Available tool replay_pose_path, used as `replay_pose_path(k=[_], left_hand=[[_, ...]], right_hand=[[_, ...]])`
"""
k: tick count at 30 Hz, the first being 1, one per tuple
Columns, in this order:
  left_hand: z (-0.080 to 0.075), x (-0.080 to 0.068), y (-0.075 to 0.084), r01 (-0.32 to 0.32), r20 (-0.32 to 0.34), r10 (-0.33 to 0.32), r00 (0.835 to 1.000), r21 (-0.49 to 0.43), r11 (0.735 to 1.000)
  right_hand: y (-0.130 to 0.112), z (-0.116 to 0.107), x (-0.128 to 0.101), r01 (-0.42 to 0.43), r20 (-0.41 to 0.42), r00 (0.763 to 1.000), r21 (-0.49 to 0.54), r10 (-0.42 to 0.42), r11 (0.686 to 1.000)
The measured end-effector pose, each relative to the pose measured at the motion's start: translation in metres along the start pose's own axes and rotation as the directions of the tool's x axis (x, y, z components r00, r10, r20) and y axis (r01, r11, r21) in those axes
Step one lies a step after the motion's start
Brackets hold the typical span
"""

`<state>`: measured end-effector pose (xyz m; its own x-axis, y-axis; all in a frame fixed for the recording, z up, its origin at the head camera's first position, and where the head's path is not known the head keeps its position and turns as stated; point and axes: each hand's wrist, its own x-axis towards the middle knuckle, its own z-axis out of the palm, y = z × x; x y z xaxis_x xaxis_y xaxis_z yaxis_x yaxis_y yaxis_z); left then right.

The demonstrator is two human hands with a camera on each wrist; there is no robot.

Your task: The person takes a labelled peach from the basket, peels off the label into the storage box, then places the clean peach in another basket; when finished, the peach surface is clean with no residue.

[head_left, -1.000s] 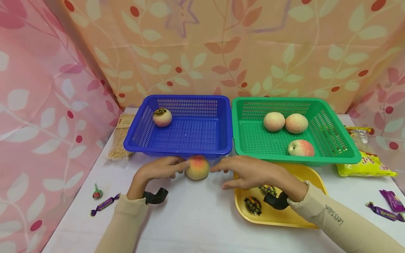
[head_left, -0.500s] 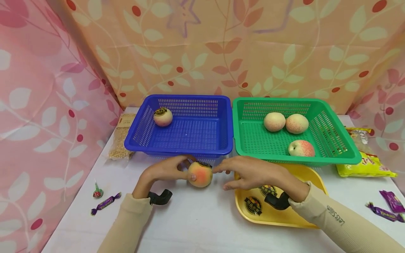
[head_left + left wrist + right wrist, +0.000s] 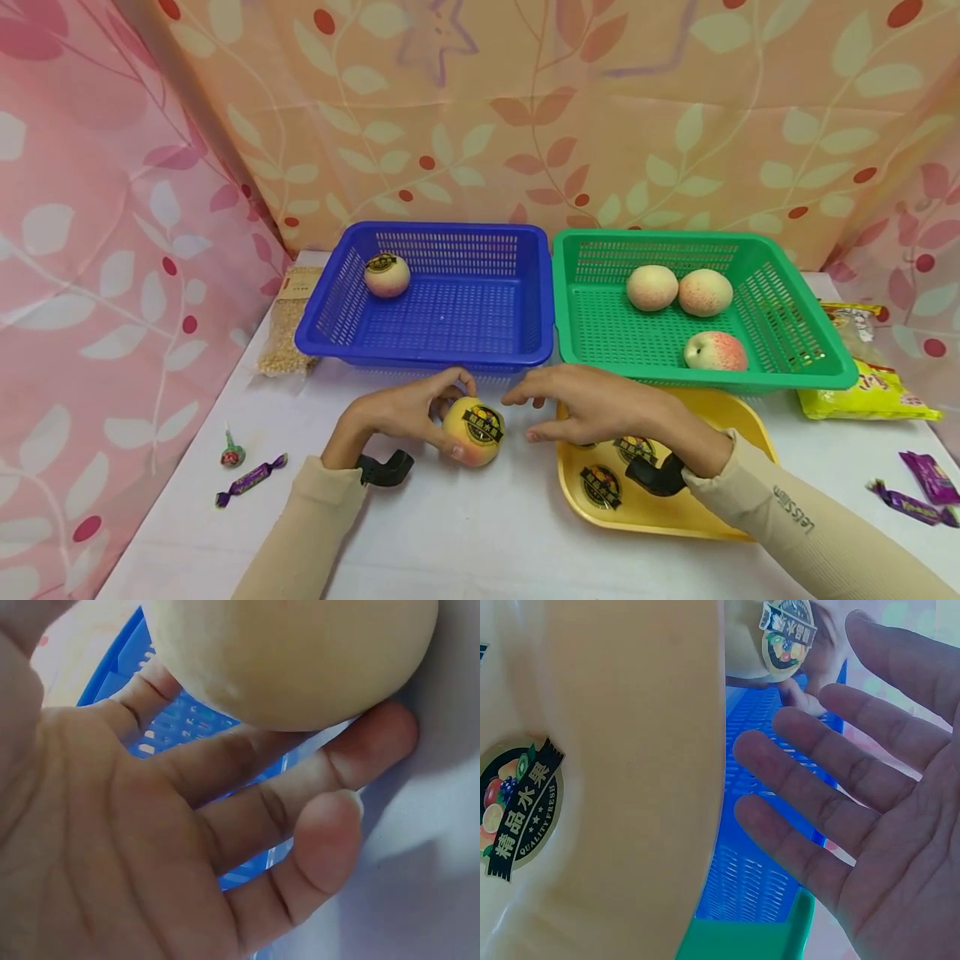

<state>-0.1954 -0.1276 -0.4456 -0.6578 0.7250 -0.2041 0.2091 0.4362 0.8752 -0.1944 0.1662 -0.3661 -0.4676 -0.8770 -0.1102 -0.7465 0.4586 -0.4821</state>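
I hold a stickered peach (image 3: 472, 429) on the desk (image 3: 465, 533), just in front of the blue basket (image 3: 431, 292).

My left hand (image 3: 397, 412) curls its fingers (image 3: 300, 772) around the fruit; my right hand (image 3: 592, 408) hovers beside it, released, over the yellow tray (image 3: 675, 517). The peach is round and smooth — with a loose hold I judge it could roll off toward the wrapped candies (image 3: 251, 481). The basket's front rim stands in the way, and the green basket (image 3: 697, 304) with three peaches sits close alongside.

Bare table (image 3: 480, 533) lies open in front; blue basket (image 3: 427, 354) and green basket (image 3: 697, 375) wall the back.
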Motion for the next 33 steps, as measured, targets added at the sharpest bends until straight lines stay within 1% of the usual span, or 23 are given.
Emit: replay_pose_path(k=[3,7,9,12,14,17,19,23,26,29,33], left_hand=[[0.001,0.001,0.0,0.002,0.003,-0.002,1.0,-0.004,1.0],[0.001,0.003,-0.001,-0.003,0.01,0.003,1.0,0.003,1.0],[0.002,0.005,-0.002,-0.022,0.014,0.023,1.0,-0.018,1.0],[0.006,0.011,-0.004,-0.077,0.025,0.08,0.997,-0.083,0.994],[0.009,0.014,-0.005,-0.104,0.031,0.109,0.994,-0.116,0.988],[0.014,0.019,-0.008,-0.112,0.032,0.117,0.993,-0.129,0.985],[0.016,0.02,-0.009,-0.108,0.029,0.112,0.993,-0.111,0.988],[0.017,0.022,-0.012,-0.126,0.024,0.128,0.991,-0.09,0.988],[0.017,0.023,-0.012,-0.118,0.023,0.12,0.992,-0.08,0.99],[0.017,0.023,-0.013,-0.101,0.028,0.104,0.994,-0.089,0.991],[0.017,0.023,-0.014,-0.098,0.031,0.101,0.994,-0.095,0.991]], right_hand=[[0.0,0.001,0.001,0.009,-0.013,1.0,0.009,-0.009,1.0],[-0.001,0.004,0.004,0.041,-0.055,0.998,0.038,-0.039,0.998],[0.0,0.005,0.007,0.068,-0.091,0.994,0.055,-0.063,0.996],[-0.001,0.008,0.012,0.104,-0.148,0.985,0.071,-0.093,0.992],[-0.001,0.01,0.017,0.12,-0.168,0.98,0.076,-0.105,0.99],[-0.004,0.012,0.025,0.107,-0.151,0.984,0.088,-0.093,0.99],[-0.007,0.015,0.03,0.087,-0.12,0.99,0.085,-0.076,0.993],[-0.011,0.021,0.037,0.079,-0.082,0.994,0.034,-0.076,0.996],[-0.013,0.022,0.04,0.095,-0.076,0.993,0.007,-0.094,0.995],[-0.012,0.024,0.042,0.101,-0.081,0.992,0.011,-0.099,0.995],[-0.011,0.022,0.044,0.117,-0.084,0.99,0.027,-0.115,0.993]])
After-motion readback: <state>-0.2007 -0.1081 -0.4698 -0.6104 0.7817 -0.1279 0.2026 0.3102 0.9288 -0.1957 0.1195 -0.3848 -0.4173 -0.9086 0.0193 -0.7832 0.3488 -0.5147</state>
